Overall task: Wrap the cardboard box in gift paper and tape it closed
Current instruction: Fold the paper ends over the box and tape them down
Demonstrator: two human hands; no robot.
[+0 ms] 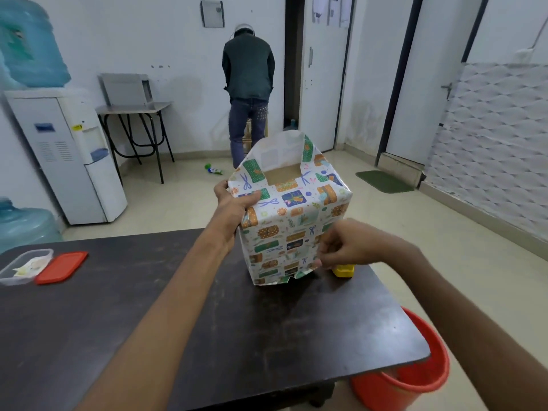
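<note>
Gift paper (284,232) covers the sides of the cardboard box (281,175), which stands on the dark table (207,321). The left hand (234,206) grips its top corner to keep it steady. The right hand (353,247) pinches the paper low down, likely to pull it tight. 1 top flap (278,146) stands open.

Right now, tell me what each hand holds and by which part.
The left hand grips the wrapped box at its upper left corner, thumb on top. The right hand pinches the gift paper at the box's lower right edge.
</note>
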